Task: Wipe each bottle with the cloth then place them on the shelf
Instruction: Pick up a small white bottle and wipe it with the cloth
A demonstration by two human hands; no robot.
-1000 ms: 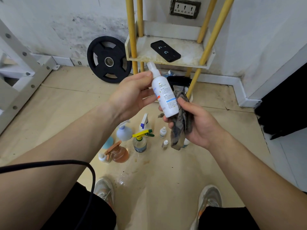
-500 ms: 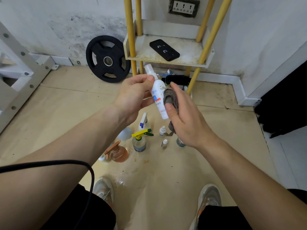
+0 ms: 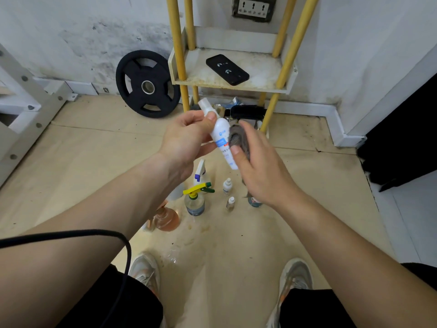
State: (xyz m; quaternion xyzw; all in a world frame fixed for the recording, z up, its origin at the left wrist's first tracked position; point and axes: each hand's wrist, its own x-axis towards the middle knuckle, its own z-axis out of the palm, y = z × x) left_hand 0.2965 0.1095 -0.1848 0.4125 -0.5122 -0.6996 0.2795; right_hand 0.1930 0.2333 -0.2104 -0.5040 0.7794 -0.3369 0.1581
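In the centre of the frame the left grip [image 3: 186, 138] pinches the white bottle [image 3: 222, 136] near its neck, and the right grip [image 3: 262, 171] holds the grey cloth [image 3: 237, 138] against its side. To wipe well, the cloth should probably slide along the body while the bottle is turned. The long axis is tilted, cap to the upper left, base to the lower right.

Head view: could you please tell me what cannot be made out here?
In the head view:
white bottle: label print too small; far side hidden by the cloth.
cloth: mostly behind the right hand.
teal-based floor bottle: top behind the right hand.
orange bottle: partly behind the left forearm.
shelf: top cut by the edge.
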